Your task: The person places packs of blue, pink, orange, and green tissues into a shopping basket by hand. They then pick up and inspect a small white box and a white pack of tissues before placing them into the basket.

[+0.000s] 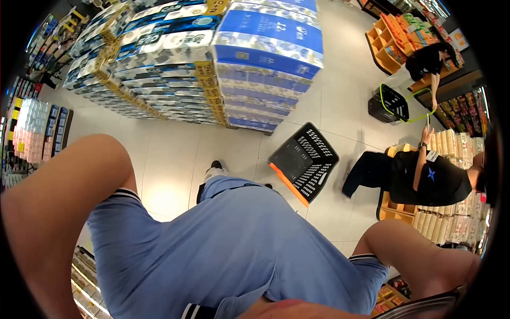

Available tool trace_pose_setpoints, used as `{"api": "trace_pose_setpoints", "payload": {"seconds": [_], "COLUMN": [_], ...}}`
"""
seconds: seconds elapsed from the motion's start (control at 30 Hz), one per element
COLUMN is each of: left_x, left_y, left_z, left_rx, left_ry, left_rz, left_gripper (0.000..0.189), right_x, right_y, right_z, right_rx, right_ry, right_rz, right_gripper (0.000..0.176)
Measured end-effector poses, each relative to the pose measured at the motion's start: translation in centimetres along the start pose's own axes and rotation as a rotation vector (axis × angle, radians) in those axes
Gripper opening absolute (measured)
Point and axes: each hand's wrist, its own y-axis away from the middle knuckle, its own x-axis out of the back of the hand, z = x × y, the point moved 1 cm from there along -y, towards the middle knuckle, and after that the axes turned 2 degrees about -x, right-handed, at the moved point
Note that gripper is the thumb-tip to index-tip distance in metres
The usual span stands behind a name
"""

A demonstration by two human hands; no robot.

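Note:
Neither of my hands shows. My bent left arm (69,186) runs out of view at the left edge, and my bent right arm (414,250) leaves at the lower right. What the hands hold or touch is hidden. Below me, a black shopping basket (306,160) with an orange edge stands on the floor in front of my feet, apart from both arms. My blue polo shirt (212,250) fills the lower middle, with one shoe (217,166) visible beyond it.
Tall stacks of packaged paper goods (265,58) stand ahead. At right, a person in dark clothes (430,178) stands by wooden shelving. Farther back, another person (431,61) reaches toward a black basket with a green rim (390,103). Shelves of boxes (37,130) line the left.

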Motion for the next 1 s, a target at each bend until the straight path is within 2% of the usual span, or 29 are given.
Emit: {"api": "trace_pose_setpoints", "payload": {"seconds": [0.03, 0.07, 0.13, 0.5, 0.63, 0.67, 0.7, 0.8, 0.83, 0.87, 0.9, 0.93, 0.97, 1.0], "left_x": [0.8, 1.5, 3.3, 13.4, 14.4, 14.4, 14.2, 13.2, 12.8, 12.3, 11.5, 10.3, 8.9, 6.5], "left_y": [1.2, 2.4, 5.0, 16.4, 19.4, 20.0, 20.4, 21.4, 21.7, 22.0, 22.5, 23.1, 23.8, 24.2], "left_z": [-0.2, -0.2, 0.1, -1.6, -4.2, -4.9, -5.5, -7.5, -8.3, -8.7, -9.3, -9.9, -10.0, -10.7], "left_rx": [0.018, 0.023, 0.048, 0.223, 0.237, 0.233, 0.233, 0.233, 0.242, 0.259, 0.280, 0.314, 0.367, 0.449], "left_ry": [0.005, 0.006, 0.014, 0.018, 0.058, 0.065, 0.073, 0.085, 0.082, 0.073, 0.058, 0.044, 0.040, 0.114], "left_rz": [-0.002, 0.003, 0.012, -0.007, 0.021, 0.034, 0.044, 0.096, 0.116, 0.144, 0.180, 0.231, 0.286, 0.366], "left_gripper": [0.049, 0.048, 0.048, 0.046, 0.046, 0.046, 0.046, 0.045, 0.045, 0.045, 0.045, 0.045, 0.045, 0.058], "right_x": [-1.7, -3.2, -6.6, -21.6, -25.4, -24.9, -24.0, -21.9, -25.3, -24.1, -21.3, -19.9, -22.8, -21.4], "right_y": [0.2, 0.3, 0.6, 0.4, 0.9, 0.6, 0.2, -0.5, 1.8, 4.3, 6.7, 8.7, 9.9, 12.7], "right_z": [0.1, 0.1, 0.0, 3.2, 4.2, 4.5, 4.8, 5.7, 4.5, 5.0, 6.4, 7.6, 8.7, 10.0], "right_rx": [0.029, 0.029, 0.054, 0.072, -0.052, -0.080, -0.111, -0.203, -0.316, -0.324, -0.362, -0.386, -0.442, -0.596], "right_ry": [0.112, 0.112, 0.165, -0.037, -0.092, -0.111, -0.134, -0.209, 0.046, 0.051, -0.019, -0.081, 0.008, -0.028], "right_rz": [-0.114, -0.118, -0.319, -0.218, -0.280, -0.397, -0.510, -0.848, -0.501, -0.493, -0.395, -0.292, -0.138, -0.151], "right_gripper": [0.029, 0.029, 0.028, 0.039, 0.037, 0.029, 0.030, 0.067, 0.058, 0.058, 0.055, 0.063, 0.052, 0.044]}}
